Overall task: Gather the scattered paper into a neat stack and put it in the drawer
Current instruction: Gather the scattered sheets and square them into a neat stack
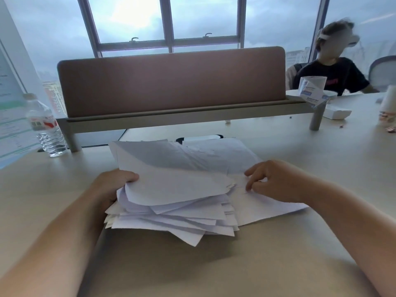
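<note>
A loose, uneven pile of white paper sheets (175, 198) sits on the beige desk (192, 264) in front of me. My left hand (111, 185) grips the pile's left edge, thumb on top, with the upper sheets bowed upward. My right hand (276, 181) lies on a flat sheet (267, 206) at the pile's right side, its fingers curled and pinching at the paper near the upper sheets' torn edge. No drawer is in view.
A brown desk divider (171, 82) on a grey rail stands behind the paper. A clear water bottle (45, 127) is at the left. At the right are a tissue pack (312, 91), a white box (336, 113) and a seated person (334, 71).
</note>
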`<action>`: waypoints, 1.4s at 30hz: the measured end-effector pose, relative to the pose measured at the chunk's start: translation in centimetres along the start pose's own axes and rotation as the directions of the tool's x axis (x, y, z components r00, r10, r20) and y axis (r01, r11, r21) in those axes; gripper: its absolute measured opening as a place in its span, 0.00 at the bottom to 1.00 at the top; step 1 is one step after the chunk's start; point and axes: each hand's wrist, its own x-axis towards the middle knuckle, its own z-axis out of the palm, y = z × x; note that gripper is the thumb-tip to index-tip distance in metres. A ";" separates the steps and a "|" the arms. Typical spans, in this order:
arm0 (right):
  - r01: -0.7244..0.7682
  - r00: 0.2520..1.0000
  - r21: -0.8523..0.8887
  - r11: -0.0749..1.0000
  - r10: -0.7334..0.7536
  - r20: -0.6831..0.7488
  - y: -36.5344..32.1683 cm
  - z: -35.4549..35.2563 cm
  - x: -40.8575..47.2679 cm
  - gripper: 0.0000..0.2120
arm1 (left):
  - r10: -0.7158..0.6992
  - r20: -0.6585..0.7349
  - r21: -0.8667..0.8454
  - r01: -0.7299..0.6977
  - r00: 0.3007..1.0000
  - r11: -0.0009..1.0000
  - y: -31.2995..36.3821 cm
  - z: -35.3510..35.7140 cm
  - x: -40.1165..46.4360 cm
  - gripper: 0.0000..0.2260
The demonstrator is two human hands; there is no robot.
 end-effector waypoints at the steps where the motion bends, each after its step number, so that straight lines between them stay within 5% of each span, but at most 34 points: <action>1: 0.006 1.000 0.008 1.000 -0.006 0.008 -0.2 0.0 -0.1 0.09 | -0.009 -0.007 -0.016 0.009 1.000 1.000 0.0 -0.1 0.1 0.09; 8: 0.016 0.992 -0.041 0.999 -0.011 0.128 -0.6 -0.3 -0.6 0.12 | -0.007 -0.034 -0.129 0.003 0.999 0.992 -0.3 -0.6 -0.5 0.10; 14: 0.047 0.984 -0.207 0.977 -0.009 0.180 -1.3 -0.3 -1.0 0.22 | -0.100 0.124 -0.259 0.129 0.987 0.957 -0.1 0.4 -2.2 0.09; 21: 0.043 0.986 -0.162 0.986 -0.016 0.164 -2.0 -0.4 -1.3 0.16 | -0.128 0.135 -0.228 0.156 0.983 0.961 -0.6 0.4 -1.4 0.16; 27: 0.030 0.987 -0.125 0.992 -0.010 0.161 -1.7 -0.3 -1.3 0.15 | -0.089 0.056 -0.223 0.099 0.994 0.970 -0.5 0.2 -1.2 0.12; 36: 0.052 0.985 -0.277 0.960 -0.004 0.171 -1.3 0.1 -0.7 0.27 | -0.026 -0.032 -0.306 0.015 0.999 0.952 0.1 0.4 -2.6 0.05; 42: -0.121 0.988 -0.292 0.949 0.143 0.055 -0.9 0.0 -0.3 0.21 | -0.054 -0.012 -0.308 0.048 0.998 0.950 -0.7 0.3 -1.2 0.12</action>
